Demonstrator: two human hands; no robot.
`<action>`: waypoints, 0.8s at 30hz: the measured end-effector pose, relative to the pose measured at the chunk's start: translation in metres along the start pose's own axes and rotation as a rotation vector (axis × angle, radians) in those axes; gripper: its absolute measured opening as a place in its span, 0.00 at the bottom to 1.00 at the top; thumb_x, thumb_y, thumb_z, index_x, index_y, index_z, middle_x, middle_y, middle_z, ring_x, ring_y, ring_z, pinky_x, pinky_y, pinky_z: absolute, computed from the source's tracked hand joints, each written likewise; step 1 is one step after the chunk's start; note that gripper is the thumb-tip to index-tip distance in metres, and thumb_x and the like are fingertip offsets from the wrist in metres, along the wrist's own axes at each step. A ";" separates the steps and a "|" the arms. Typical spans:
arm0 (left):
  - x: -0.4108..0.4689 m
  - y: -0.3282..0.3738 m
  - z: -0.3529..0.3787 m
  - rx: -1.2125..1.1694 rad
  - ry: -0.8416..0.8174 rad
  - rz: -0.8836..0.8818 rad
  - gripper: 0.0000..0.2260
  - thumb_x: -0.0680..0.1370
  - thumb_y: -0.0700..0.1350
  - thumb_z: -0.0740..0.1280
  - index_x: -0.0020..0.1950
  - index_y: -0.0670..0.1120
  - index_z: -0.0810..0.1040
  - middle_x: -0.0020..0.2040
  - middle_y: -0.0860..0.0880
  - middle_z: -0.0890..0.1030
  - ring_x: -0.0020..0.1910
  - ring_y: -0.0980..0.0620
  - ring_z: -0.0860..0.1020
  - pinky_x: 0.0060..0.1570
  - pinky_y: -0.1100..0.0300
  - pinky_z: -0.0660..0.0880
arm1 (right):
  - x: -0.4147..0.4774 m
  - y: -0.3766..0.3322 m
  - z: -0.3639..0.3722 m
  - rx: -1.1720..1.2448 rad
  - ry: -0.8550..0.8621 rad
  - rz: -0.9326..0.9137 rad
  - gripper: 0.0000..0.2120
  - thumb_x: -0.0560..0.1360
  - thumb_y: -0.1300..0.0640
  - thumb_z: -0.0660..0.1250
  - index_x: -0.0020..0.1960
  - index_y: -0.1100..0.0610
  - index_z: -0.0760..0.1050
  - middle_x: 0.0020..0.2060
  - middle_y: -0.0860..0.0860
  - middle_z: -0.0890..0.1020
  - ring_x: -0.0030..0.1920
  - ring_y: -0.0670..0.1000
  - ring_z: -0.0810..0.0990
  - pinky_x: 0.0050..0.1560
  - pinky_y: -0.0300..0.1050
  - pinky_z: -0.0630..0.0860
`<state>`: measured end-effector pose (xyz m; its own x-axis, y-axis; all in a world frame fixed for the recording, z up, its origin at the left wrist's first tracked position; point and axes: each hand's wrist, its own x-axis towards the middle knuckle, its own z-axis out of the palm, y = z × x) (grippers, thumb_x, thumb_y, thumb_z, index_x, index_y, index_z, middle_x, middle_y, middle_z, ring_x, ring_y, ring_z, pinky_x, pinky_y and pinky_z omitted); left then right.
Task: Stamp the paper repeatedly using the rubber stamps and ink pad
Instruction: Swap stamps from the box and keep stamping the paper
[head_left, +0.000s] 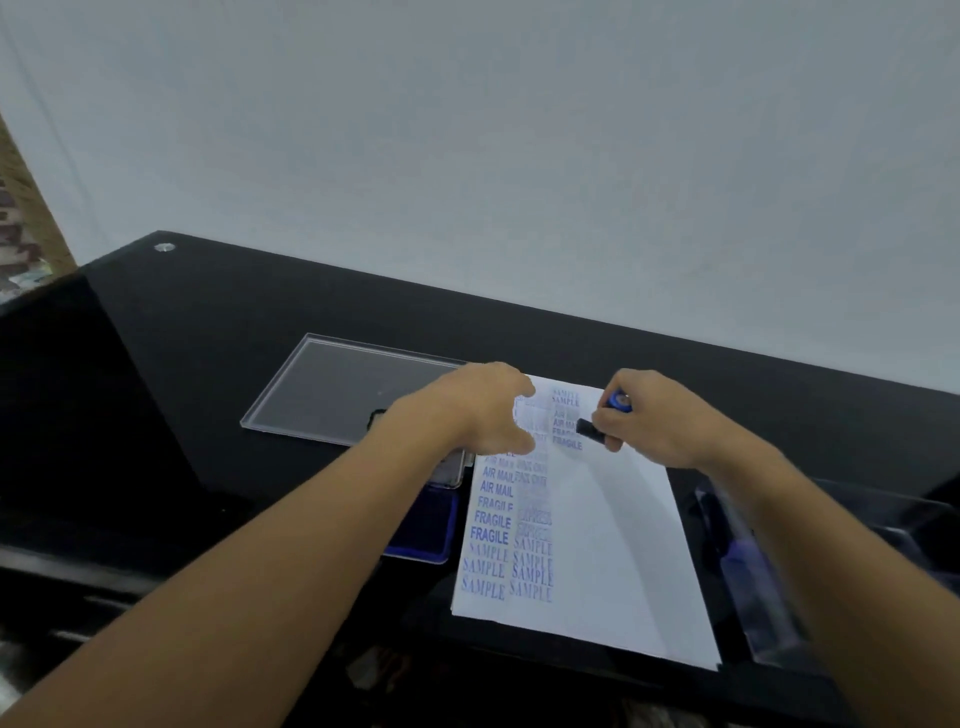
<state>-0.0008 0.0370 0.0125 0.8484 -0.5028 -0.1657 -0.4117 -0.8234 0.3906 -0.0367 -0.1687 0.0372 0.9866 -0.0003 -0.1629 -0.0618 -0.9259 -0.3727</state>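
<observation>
Gripping a rubber stamp with curled fingers and thumb, the right hand holds it tilted over the far end of the paper. The stamp's black base points toward the left hand and its blue knob sticks out above the fingers. Whether the base touches the sheet cannot be told.

The left hand lies just beside the stamp, on the far left corner of the paper. Its fingers are bent loosely down onto the sheet and it holds nothing.

The paper lies on the black desk, running from under both hands back toward the person. Blue prints fill two columns below the left hand, reading AIR MAIL, FRAGILE and SAMPLE, with blurred words among them. A shorter third column sits between the two hands, right at the stamp's base. The part of the sheet below the right hand is blank.

The ink pad, deep blue with its lid open, sits under the left forearm, touching the paper's left edge. A clear flat plate lies on the desk beyond and to the left of the left hand. A dark tray stands beside the right forearm, its contents too blurred to make out.
</observation>
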 end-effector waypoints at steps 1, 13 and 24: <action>0.006 0.000 0.001 0.013 -0.020 -0.004 0.33 0.77 0.56 0.71 0.79 0.53 0.62 0.79 0.54 0.61 0.77 0.50 0.62 0.73 0.50 0.65 | 0.001 0.000 0.002 -0.014 -0.011 -0.010 0.02 0.78 0.56 0.63 0.48 0.54 0.72 0.38 0.47 0.85 0.31 0.46 0.74 0.32 0.39 0.68; 0.038 -0.003 0.010 0.138 -0.202 -0.027 0.45 0.69 0.61 0.77 0.81 0.54 0.58 0.81 0.54 0.57 0.79 0.49 0.58 0.75 0.46 0.61 | 0.004 -0.012 0.016 -0.117 -0.092 -0.165 0.17 0.82 0.60 0.60 0.37 0.44 0.64 0.36 0.38 0.73 0.32 0.45 0.70 0.30 0.32 0.66; 0.037 0.000 0.013 0.201 -0.235 -0.037 0.44 0.71 0.61 0.76 0.81 0.52 0.59 0.80 0.53 0.59 0.79 0.46 0.56 0.74 0.46 0.63 | 0.014 -0.013 0.024 -0.166 -0.120 -0.193 0.19 0.82 0.60 0.59 0.35 0.43 0.64 0.34 0.42 0.72 0.31 0.47 0.69 0.28 0.32 0.65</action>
<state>0.0267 0.0149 -0.0055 0.7731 -0.4997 -0.3906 -0.4597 -0.8658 0.1977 -0.0258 -0.1472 0.0183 0.9523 0.2178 -0.2136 0.1610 -0.9536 -0.2545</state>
